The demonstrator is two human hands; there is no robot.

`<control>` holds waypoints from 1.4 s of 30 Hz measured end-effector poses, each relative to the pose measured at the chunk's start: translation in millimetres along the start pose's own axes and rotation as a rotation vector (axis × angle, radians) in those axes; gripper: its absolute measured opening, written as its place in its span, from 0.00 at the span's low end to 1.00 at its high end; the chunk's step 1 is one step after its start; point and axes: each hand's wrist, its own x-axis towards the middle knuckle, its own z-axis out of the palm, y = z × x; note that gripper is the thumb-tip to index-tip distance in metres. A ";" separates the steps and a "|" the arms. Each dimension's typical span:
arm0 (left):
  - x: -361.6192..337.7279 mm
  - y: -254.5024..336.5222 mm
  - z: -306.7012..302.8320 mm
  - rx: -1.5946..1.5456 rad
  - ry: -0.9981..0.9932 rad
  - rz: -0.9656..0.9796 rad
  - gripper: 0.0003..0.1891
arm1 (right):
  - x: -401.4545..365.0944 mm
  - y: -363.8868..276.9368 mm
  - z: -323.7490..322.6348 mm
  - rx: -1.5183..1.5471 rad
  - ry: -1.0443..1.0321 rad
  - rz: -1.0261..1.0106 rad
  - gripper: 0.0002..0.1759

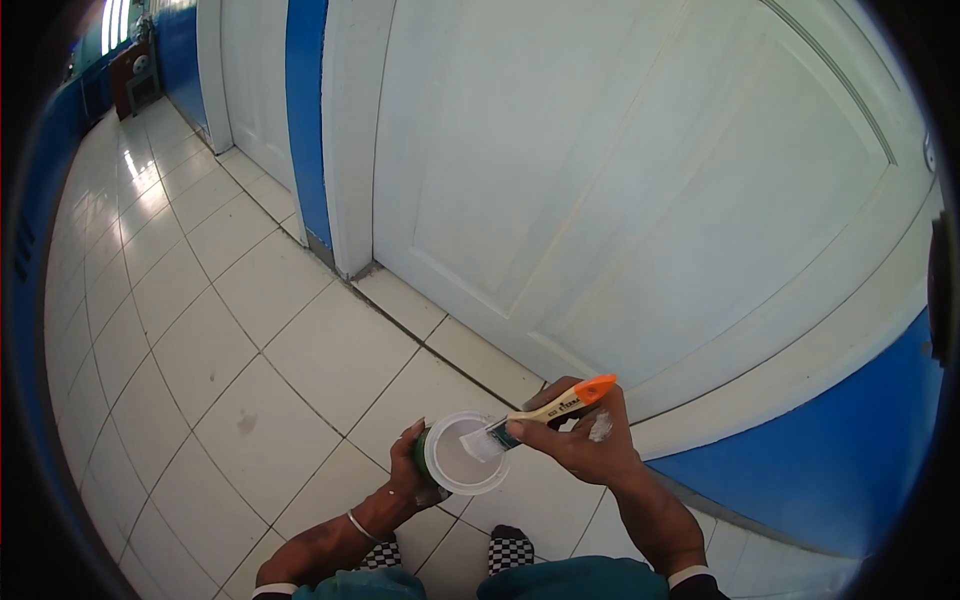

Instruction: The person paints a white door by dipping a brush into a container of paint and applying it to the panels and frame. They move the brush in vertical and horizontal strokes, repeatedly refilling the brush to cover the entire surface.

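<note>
My left hand (407, 466) is wrapped round the side of a small round paint tub (433, 484) with a white rim and pale paint inside. In my right hand (597, 440) is a paintbrush (560, 405) with a wooden handle and an orange tip. Its white-coated bristles point down and left, over the mouth of the tub. A white smear shows on the back of my right hand. Straight ahead stands a white panelled door (560, 170), close beyond my right hand.
Cream floor tiles (230, 370) stretch along the corridor to the left. A second white door (255, 90) lies past a blue wall strip (308, 120). Blue wall (800, 470) is at lower right. My checkered shoes (511, 550) are below the tub. A brown piece of furniture (130, 75) stands far off.
</note>
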 end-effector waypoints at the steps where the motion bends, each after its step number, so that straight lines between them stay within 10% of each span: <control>1: -1.8 1.4 -1.7 0.000 0.010 0.023 0.42 | -4.1 11.2 1.9 0.113 0.049 0.030 0.13; 11: 10.1 -7.3 -33.3 -0.052 0.022 0.098 0.37 | -47.8 68.4 -5.1 0.345 0.313 0.117 0.12; 18: -0.8 -11.3 -24.3 -0.249 -0.150 0.046 0.30 | -92.2 178.9 -51.9 1.049 0.867 0.203 0.09; 25: -2.7 -15.2 -48.3 -0.449 -0.267 -0.010 0.31 | -89.7 259.2 -53.9 0.437 1.175 0.000 0.12; 32: -17.8 -16.5 -65.2 -0.495 -0.200 0.064 0.29 | -52.6 272.3 -62.8 -0.320 0.957 -0.238 0.12; 42: -24.2 -12.7 -68.5 -0.546 -0.209 0.125 0.29 | -57.3 246.9 -99.0 -0.538 0.789 -0.347 0.14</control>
